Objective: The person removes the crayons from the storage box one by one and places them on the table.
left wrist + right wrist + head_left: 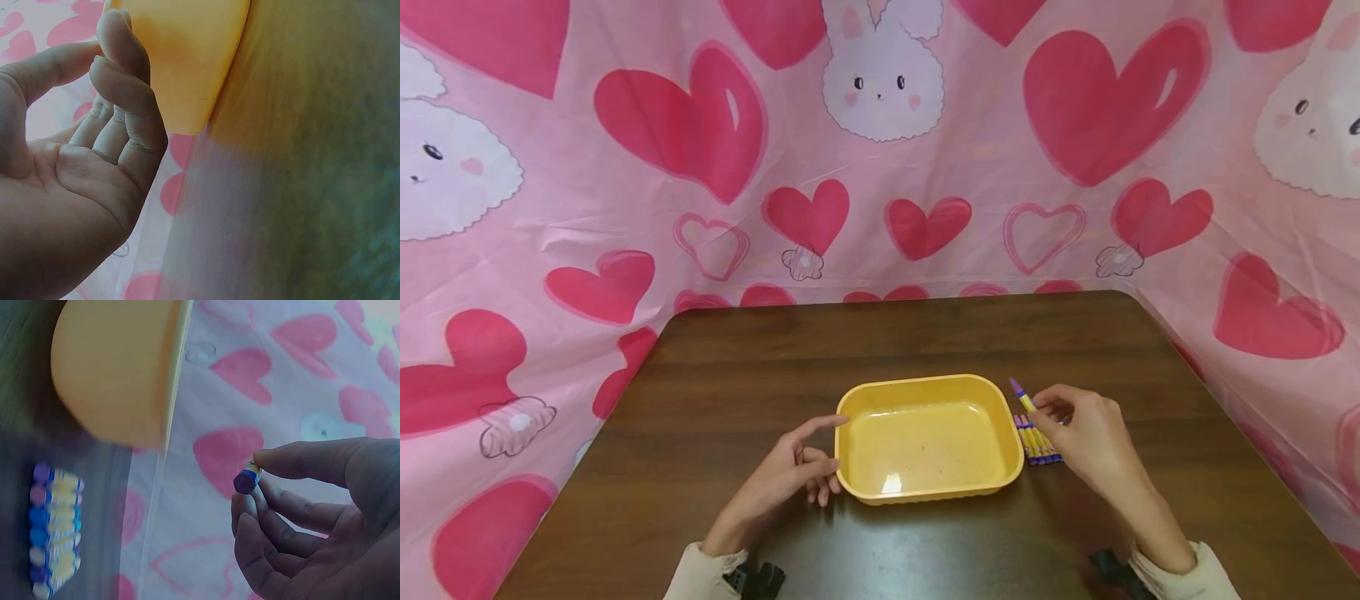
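Note:
A yellow plastic tray (925,498) with rounded corners stands on the table, nothing inside it. At its left rim my left hand (782,471) holds the edge between thumb and index finger, the other fingers bent below; the left wrist view shows the tray's outer wall (194,75) beside the fingers. My right hand (1093,433) pinches a purple crayon (1025,400) with a yellow wrapper, raised and tilted near the tray's right rim. Its blunt end (246,481) faces the right wrist camera. Below that hand, a row of several crayons (1034,446) lies against the tray's right side, partly hidden.
The dark wooden table (760,367) has rounded far corners. A pink cloth (940,175) with hearts and rabbits hangs behind it and along both sides.

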The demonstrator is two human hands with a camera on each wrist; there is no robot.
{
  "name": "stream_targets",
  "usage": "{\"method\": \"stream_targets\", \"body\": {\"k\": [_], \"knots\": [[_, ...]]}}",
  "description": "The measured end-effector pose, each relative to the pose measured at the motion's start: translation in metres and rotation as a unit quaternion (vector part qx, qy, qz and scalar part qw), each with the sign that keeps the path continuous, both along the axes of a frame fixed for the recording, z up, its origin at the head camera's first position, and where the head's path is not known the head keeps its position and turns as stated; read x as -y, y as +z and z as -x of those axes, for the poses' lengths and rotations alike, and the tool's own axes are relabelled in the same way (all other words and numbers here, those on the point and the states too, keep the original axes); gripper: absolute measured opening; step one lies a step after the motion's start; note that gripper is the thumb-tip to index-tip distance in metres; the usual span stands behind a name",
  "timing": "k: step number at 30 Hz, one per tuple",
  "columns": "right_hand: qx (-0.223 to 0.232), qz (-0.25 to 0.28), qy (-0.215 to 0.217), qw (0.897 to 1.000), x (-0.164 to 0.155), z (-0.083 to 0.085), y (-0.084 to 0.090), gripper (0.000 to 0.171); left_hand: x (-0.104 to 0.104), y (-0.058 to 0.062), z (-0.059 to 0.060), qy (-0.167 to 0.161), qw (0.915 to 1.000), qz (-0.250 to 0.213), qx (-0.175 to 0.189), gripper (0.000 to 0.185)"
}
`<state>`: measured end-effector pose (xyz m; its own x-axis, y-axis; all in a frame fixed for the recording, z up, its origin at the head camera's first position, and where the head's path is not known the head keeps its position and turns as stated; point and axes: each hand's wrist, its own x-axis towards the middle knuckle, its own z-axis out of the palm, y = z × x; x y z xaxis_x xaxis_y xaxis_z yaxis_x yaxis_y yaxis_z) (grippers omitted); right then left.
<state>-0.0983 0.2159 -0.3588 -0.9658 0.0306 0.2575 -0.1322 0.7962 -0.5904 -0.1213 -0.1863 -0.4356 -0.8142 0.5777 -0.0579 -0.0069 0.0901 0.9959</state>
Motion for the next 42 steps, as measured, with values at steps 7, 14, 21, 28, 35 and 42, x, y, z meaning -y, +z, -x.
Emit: {"method": "stream_targets", "body": {"k": [7, 14, 21, 28, 35, 42], "knots": [[-0.016, -0.012, -0.042, 0.999, -0.034, -0.003, -0.008, 0.009, 0.0, 0.0, 0.001, -0.008, 0.9999, -0.011, -0.009, 0.057], [-0.001, -0.018, -0.05, 0.999, -0.057, 0.0, -0.026, 0.008, 0.0, -0.001, -0.001, -0.002, 1.0, 0.002, -0.005, 0.057], [0.059, -0.017, -0.035, 0.997, -0.072, 0.01, -0.042, 0.011, 0.001, -0.002, -0.001, -0.003, 1.0, -0.002, -0.005, 0.057], [0.139, -0.031, -0.007, 0.99, -0.082, 0.02, -0.052, 0.015, 0.0, -0.002, 0.001, -0.001, 1.0, 0.0, 0.001, 0.057], [0.167, -0.03, 0.003, 0.986, -0.082, 0.025, -0.061, 0.012, 0.0, -0.001, 0.0, -0.002, 1.0, 0.002, 0.001, 0.057], [0.163, -0.039, 0.011, 0.986, -0.083, 0.025, -0.063, 0.014, -0.001, -0.001, 0.0, -0.001, 1.0, 0.002, 0.008, 0.057]]}}
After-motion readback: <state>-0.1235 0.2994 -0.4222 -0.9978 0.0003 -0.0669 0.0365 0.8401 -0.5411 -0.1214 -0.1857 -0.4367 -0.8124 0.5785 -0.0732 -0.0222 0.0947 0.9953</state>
